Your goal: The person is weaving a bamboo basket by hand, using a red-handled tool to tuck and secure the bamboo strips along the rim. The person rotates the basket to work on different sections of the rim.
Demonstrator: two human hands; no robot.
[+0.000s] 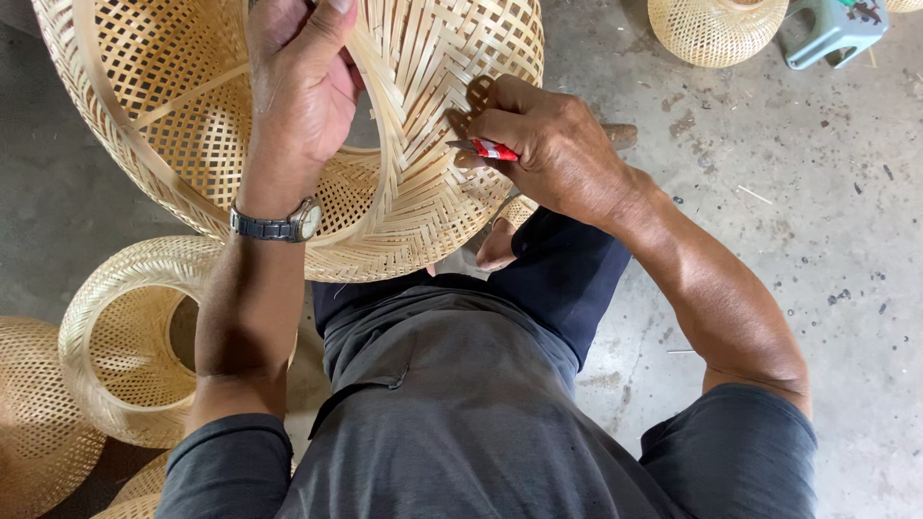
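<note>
You have a large woven bamboo basket (192, 115) tipped on its side over your lap, open mouth facing you, pale strips crossing in an open lattice with loose ends at the rim. A small red-handled cutter (492, 149) presses against its outer weave.

The woven basket (288, 125) runs off the top edge, and the right hand (548, 154) hides most of the red-handled tool (493, 150).

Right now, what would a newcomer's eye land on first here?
The big woven bamboo basket at top centre, gripped at its rim by the left hand. Next, the right hand pressing a small red-handled tool against the weave. More finished baskets sit on the concrete floor at lower left.
</note>
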